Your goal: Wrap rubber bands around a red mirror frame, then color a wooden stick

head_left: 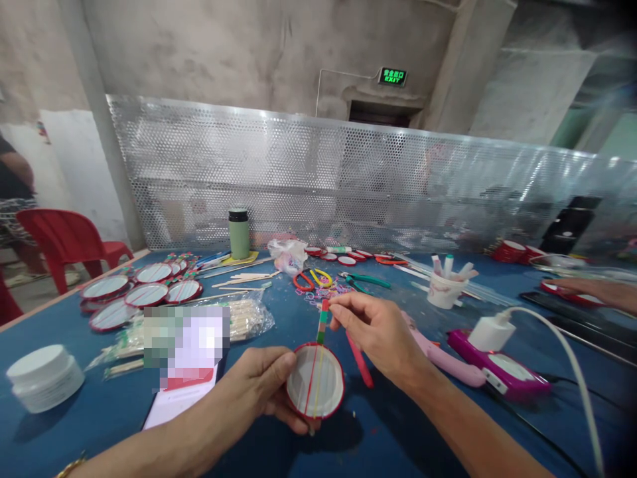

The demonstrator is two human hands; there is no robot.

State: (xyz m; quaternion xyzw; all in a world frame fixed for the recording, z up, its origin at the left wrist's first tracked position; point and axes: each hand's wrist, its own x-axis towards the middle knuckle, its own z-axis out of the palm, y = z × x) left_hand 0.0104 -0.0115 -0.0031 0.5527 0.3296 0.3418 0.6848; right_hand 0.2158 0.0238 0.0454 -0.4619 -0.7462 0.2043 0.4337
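My left hand point(271, 382) is closed around the edge of a small toy banjo point(326, 388), a round white disc with a red rim. A red and a yellow strand run down its face, and a short neck striped in red and green sticks up from it. At the top of that neck, my right hand point(371, 332) pinches with thumb and fingers; any small piece between the fingertips is hidden. Beneath the right hand lies a red stick-like tool point(361, 362), partly covered. Behind the neck is a scatter of small coloured bands point(331, 290).
Finished-looking red-rimmed discs point(148, 295) pile up at left, near bagged wooden sticks point(249, 315), a phone point(184, 398) and a white jar point(44, 378). Pliers point(368, 280) and a cup of pens point(444, 290) stand beyond. At right sit a pink glue gun point(448, 362), a purple power strip point(502, 372) and another person's hand point(582, 287).
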